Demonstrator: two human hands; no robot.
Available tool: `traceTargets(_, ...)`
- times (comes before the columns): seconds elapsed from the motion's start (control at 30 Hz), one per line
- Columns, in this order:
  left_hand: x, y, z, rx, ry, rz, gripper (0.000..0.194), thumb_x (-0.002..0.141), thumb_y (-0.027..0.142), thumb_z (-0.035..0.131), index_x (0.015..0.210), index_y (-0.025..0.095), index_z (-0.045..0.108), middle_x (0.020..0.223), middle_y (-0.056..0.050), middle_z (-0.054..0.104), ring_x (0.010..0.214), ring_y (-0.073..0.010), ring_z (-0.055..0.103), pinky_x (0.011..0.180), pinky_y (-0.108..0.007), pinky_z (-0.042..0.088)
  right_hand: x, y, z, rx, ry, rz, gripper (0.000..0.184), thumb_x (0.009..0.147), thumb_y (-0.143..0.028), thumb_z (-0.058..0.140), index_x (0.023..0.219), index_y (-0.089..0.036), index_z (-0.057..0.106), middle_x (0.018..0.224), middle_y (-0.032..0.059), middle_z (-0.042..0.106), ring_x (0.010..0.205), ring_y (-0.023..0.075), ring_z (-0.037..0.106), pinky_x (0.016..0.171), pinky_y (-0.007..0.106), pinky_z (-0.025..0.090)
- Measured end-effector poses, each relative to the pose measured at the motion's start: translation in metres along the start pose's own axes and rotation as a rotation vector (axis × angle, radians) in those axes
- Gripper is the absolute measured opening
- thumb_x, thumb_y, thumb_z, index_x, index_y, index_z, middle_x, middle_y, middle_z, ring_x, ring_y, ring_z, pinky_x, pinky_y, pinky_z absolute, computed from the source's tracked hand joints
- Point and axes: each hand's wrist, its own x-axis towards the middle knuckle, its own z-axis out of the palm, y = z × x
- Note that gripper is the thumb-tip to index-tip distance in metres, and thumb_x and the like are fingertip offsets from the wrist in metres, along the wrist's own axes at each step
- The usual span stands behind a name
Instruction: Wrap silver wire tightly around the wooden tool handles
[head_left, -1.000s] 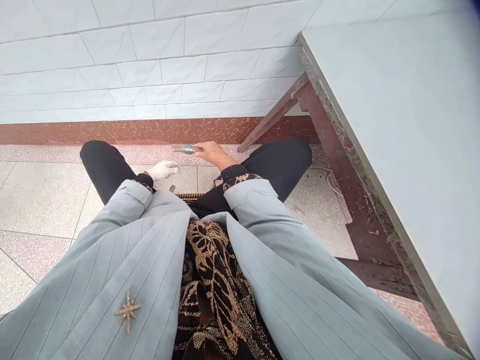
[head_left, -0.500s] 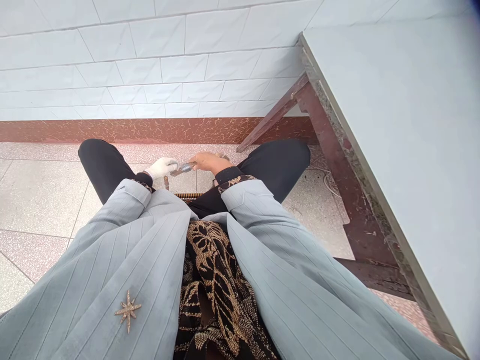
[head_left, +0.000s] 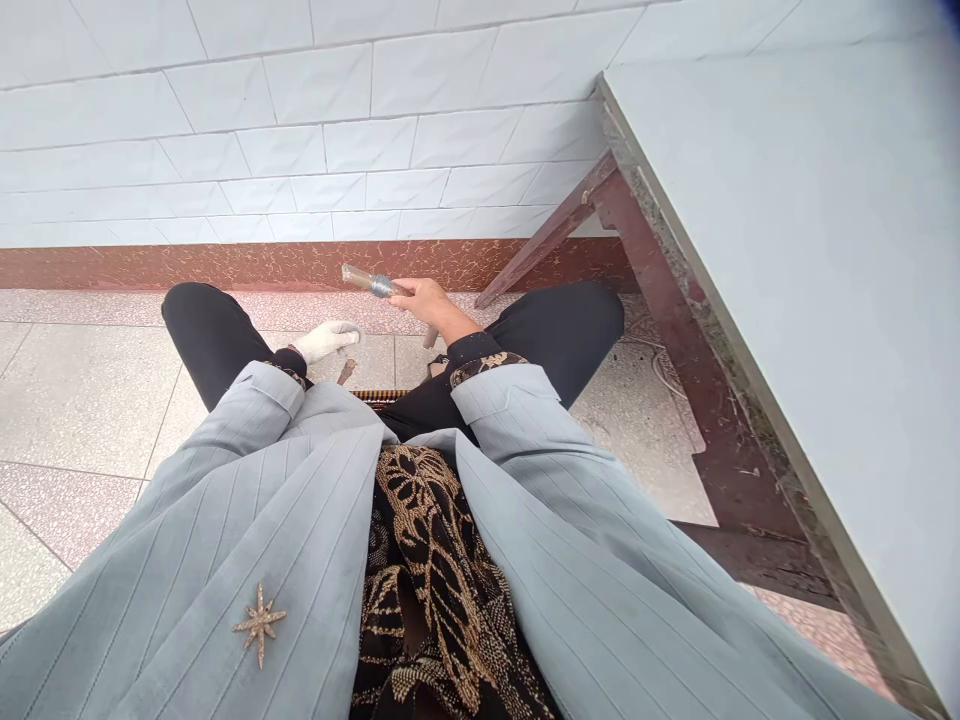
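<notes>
My right hand (head_left: 422,302), bare, grips a brown rod-like tool (head_left: 358,278) with silvery wire coiled around it. The tool's pale, blunt end points left, raised in front of the wall's base. A short brown piece (head_left: 431,337) shows under my right wrist; whether it belongs to the same tool I cannot tell. My left hand (head_left: 326,341), in a white glove, is lower and to the left, its fingers pressed together. Just below its fingertips is a narrow brown piece (head_left: 346,372); the contact between them is unclear.
A white-topped table (head_left: 787,250) with a dark red wooden frame stands to my right. Ahead is a white tiled wall (head_left: 315,90) with a red-brown skirting (head_left: 112,265). Between my knees a dark striped edge (head_left: 379,395) shows above the tiled floor (head_left: 82,390).
My right hand has lifted the wire-wrapped tool up and away from my left hand, and its end now points up-left. The left hand has sunk slightly; the brown piece below it has shifted right.
</notes>
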Motion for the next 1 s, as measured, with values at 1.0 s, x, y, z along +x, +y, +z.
traceTargets(1.0,0.003,0.001,-0.009,-0.035,0.178,0.001,0.027,0.086,0.034,0.07,0.101,0.012,0.071,0.082,-0.003,0.065,0.066,-0.0101,0.053,0.062,-0.024,0.043,-0.014,-0.013,-0.007,0.185,-0.466,-0.087,0.048,0.078,-0.02,0.077,0.125,-0.025,0.082,0.109,0.0038,0.079,0.082,0.0181,0.067,0.07,0.028,0.057)
